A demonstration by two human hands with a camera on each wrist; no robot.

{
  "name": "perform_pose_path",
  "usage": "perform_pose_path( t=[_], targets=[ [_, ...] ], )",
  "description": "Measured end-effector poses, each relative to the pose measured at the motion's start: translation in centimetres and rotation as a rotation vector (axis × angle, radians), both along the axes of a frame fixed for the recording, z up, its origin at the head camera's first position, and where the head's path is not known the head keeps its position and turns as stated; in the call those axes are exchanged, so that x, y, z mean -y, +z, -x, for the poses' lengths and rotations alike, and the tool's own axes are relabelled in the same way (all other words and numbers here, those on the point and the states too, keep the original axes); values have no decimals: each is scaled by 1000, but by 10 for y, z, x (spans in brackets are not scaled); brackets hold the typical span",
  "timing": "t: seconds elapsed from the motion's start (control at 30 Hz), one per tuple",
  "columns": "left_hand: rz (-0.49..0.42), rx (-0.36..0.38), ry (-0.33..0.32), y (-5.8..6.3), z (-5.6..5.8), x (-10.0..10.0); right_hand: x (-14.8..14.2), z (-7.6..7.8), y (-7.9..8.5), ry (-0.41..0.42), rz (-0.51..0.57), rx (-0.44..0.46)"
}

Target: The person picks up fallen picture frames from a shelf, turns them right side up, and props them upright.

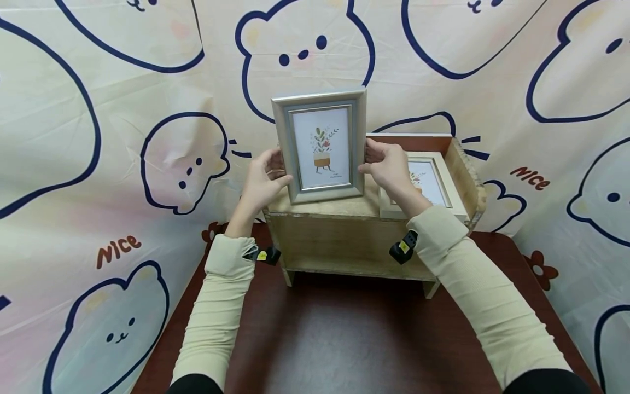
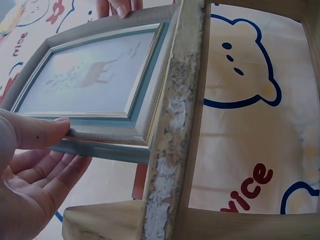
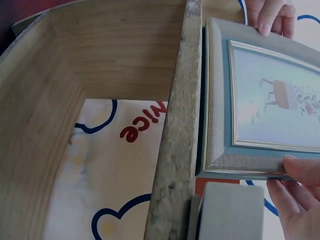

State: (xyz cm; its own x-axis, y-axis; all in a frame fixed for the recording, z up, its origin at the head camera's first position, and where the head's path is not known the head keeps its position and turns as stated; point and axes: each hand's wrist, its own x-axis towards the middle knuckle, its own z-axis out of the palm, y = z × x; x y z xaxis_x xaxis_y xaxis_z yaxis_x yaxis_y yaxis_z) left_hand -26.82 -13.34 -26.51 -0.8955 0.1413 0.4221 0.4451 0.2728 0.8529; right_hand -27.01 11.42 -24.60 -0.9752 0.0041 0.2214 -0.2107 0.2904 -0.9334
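Observation:
A silver-grey picture frame (image 1: pixel 322 150) with a blue-grey inner border stands nearly upright over the top of a small wooden shelf (image 1: pixel 344 241). Its picture shows a potted plant. My left hand (image 1: pixel 266 180) grips its left side; in the left wrist view the thumb (image 2: pixel 42 131) lies on the front border, with fingers underneath. On the opposite side my right hand (image 1: pixel 391 169) pinches the border between thumb and fingers, as the right wrist view also shows. Whether the lower edge rests on the shelf or hovers, I cannot tell.
A second, cream picture frame (image 1: pixel 429 178) lies on the shelf top at right, partly behind my right hand. Raised wooden side (image 1: pixel 465 175) and reddish back panel (image 1: pixel 410 143) border it. The shelf stands on a dark brown table (image 1: pixel 344 339), before a cartoon-printed cloth (image 1: pixel 187 164).

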Motion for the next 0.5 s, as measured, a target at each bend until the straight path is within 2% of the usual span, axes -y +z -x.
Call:
perform_pose_path(
  t=[0.23,0.37,0.5],
  targets=[
    [-10,-54,24,-5,-4,-2,2,3,4,-47,-89,-31],
    [-17,-79,27,-6,-5,-2,3,3,12,-85,-109,-123],
    [-14,-90,28,-7,-6,-1,6,0,27,-122,-42,-220]
  ],
)
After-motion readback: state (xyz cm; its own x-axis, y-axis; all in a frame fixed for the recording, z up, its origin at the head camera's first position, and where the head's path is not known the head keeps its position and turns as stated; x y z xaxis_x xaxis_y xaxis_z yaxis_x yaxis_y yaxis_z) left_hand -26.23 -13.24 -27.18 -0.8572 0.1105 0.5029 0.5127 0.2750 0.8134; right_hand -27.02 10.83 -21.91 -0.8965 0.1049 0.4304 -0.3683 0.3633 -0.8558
